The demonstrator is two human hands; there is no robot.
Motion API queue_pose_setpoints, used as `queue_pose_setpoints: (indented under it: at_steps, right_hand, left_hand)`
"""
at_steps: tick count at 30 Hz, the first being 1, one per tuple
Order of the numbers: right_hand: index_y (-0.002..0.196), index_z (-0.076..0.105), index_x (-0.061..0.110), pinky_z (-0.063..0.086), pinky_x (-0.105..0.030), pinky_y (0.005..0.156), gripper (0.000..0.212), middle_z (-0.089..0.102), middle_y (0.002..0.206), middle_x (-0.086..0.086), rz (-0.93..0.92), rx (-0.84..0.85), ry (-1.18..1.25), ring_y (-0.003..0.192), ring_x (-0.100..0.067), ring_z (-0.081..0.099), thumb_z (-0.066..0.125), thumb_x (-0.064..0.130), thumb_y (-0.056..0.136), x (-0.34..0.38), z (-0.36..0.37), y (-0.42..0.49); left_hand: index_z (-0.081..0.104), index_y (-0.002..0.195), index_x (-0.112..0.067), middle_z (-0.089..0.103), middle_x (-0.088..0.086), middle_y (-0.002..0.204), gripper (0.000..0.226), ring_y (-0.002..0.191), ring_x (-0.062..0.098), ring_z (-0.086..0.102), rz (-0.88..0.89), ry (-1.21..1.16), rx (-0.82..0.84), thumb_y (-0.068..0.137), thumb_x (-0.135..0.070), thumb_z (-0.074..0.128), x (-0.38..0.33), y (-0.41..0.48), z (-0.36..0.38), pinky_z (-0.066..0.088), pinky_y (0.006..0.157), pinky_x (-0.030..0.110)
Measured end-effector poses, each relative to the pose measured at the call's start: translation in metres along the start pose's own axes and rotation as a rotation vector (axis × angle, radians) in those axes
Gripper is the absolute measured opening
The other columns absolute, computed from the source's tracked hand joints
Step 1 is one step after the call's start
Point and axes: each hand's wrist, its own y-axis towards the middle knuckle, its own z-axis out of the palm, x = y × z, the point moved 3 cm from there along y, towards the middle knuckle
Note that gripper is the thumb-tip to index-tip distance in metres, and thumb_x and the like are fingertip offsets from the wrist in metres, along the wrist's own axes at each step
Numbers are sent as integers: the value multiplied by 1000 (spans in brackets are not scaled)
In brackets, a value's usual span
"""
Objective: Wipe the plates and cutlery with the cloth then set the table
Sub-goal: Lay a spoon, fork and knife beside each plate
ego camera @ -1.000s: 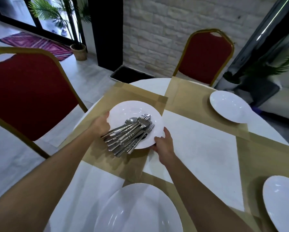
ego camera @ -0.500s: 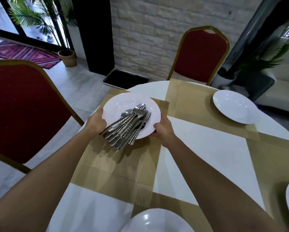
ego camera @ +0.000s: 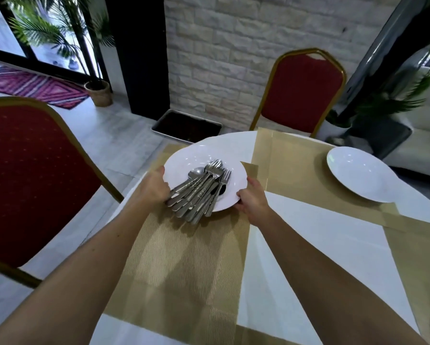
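Here the left hand (ego camera: 154, 188) and right hand (ego camera: 252, 197) each curl round opposite edges of the plate (ego camera: 196, 155), with the cutlery (ego camera: 199, 188) heaped on it between them.

No text, label, brand, number or sign can be read anywhere in view.
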Motion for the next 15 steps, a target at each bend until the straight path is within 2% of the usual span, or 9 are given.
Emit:
queue_pose_setpoints:
  at_steps: [2,4,7,8,11,15]
  right_hand:
    - [143,35,21,57,-46,83,60,52,131,-8,2,-10,-5,112,-31,57,47,0,87,5,-2,-3]
    - [139,38,16,53,-39,82,53,51,132,-10,-54,-72,-136,109,-27,55,51,7,89,13,-2,-8]
    - [133,46,16,40,-38,91,44,44,135,-11,-272,-302,-730,119,-30,45,53,23,90,24,1,-17]
    - [128,52,18,38,-39,94,39,47,132,-9,-342,-323,-864,121,-30,43,53,28,91,27,5,-19]
    - [111,67,18,37,-40,95,34,61,117,-6,-348,-209,-1026,118,-27,48,48,41,93,28,21,-18]
    - [95,68,17,35,-40,94,36,68,101,-5,-279,-163,-1055,111,-30,54,51,49,89,21,36,-15]
  left_hand:
    - [41,138,-7,51,21,134,46,121,38,48,-2,-12,-22,92,-3,43,1,3,3,41,100,40]
    - [41,141,-14,44,19,141,47,125,37,46,-10,-12,-31,95,-13,47,-1,4,5,38,105,41]
    - [59,125,-26,34,13,144,33,126,35,42,19,160,-3,94,-35,49,-6,7,9,37,106,44]
    - [62,120,-27,36,14,143,33,127,36,39,35,248,34,94,-40,47,-6,10,12,36,106,45]
    - [67,111,-28,51,14,132,35,127,33,38,55,337,81,89,-47,48,-2,20,17,35,105,48]
    - [71,107,-20,63,10,118,39,112,28,55,-29,186,94,87,-50,55,-3,21,12,45,96,39]
